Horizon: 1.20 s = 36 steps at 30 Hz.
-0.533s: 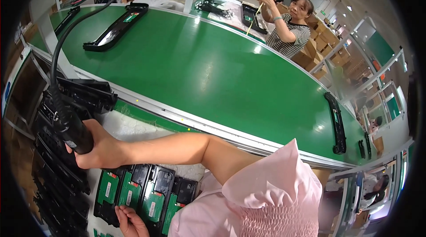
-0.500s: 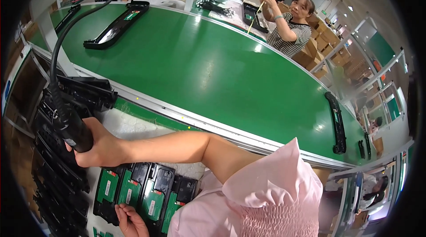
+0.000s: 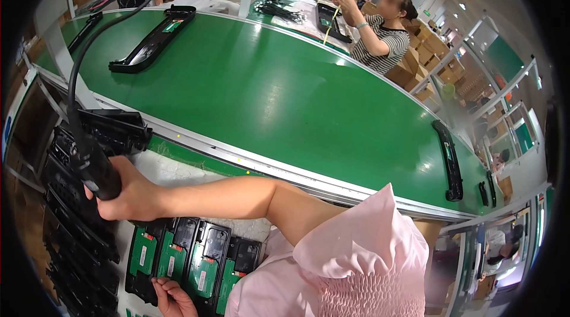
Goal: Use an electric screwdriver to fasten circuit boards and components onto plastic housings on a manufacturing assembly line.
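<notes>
My right hand [image 3: 135, 193] is wrapped round a black corded electric screwdriver [image 3: 98, 169], its cable rising from the top. The tool's lower tip is hidden behind my hand. Below my forearm, several black plastic housings [image 3: 246, 250] with green circuit boards [image 3: 203, 275] lie side by side on the bench. At the lower edge of these, my left hand [image 3: 173, 299] has its fingers bent together in a pinch. Whatever those fingertips hold, if anything, is too small to make out.
Several black plastic parts [image 3: 80, 257] are stacked along the left. Beyond a metal rail [image 3: 285, 181] runs a green conveyor belt [image 3: 267, 97] carrying long black housings [image 3: 154, 40]. Across it, a person in a striped top [image 3: 383, 43] holds up a yellow strip.
The view has shifted slightly. My right hand still grips the screwdriver, and my left hand stays near the boards. The person across the belt has turned their head.
</notes>
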{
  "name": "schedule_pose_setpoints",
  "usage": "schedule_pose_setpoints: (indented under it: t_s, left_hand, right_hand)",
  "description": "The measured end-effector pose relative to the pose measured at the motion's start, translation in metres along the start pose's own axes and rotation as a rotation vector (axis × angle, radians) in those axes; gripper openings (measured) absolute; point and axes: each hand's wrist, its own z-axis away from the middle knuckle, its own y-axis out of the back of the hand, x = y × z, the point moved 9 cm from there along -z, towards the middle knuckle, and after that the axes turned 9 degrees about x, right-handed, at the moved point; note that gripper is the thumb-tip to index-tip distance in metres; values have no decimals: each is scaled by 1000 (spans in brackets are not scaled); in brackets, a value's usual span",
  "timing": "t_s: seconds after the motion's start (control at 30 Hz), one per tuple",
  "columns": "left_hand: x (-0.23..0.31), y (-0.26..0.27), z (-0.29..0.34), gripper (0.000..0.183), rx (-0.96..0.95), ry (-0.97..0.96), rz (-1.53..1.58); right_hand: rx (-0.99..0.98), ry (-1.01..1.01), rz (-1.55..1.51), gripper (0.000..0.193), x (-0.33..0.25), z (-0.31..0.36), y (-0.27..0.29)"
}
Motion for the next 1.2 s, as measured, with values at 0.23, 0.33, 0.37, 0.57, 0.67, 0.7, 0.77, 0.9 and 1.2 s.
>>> schedule_pose_setpoints:
  t_s: [0.23, 0.33, 0.37, 0.57, 0.67, 0.7, 0.77, 0.9, 1.2]
  left_hand:
    - [-7, -5, -1, 14, -24, -8, -14]
    - [10, 9, -4, 21, -74, -48, 15]
    - [13, 7, 1, 22, -182, -58, -22]
    - [8, -11, -7, 11, -64, -314, -359]
    - [13, -17, 6, 16, -83, -241, -218]
    - [20, -11, 8, 16, -63, -272, -192]
    - [28, -8, 11, 18, -100, -305, -152]
    - [37, -10, 9, 18, -155, -289, -72]
    - [73, -5, 13, 18, -96, -461, -71]
  right_hand:
    - [113, 139, -85, 13, -50, -49, 33]
    - [63, 102, -172, 16, -43, -56, 25]
    - [79, 58, -174, 19, -29, -52, 16]
    - [-274, 437, 233, 10, 0, -24, 11]
    - [-70, 10, -100, 16, 11, -19, -19]
    - [-93, -24, -120, 16, 22, -18, -32]
    - [4, -66, -80, 19, 36, -19, -37]
    - [-73, -107, -63, 21, 55, -18, -47]
    - [-101, -159, -51, 20, 67, -6, -65]
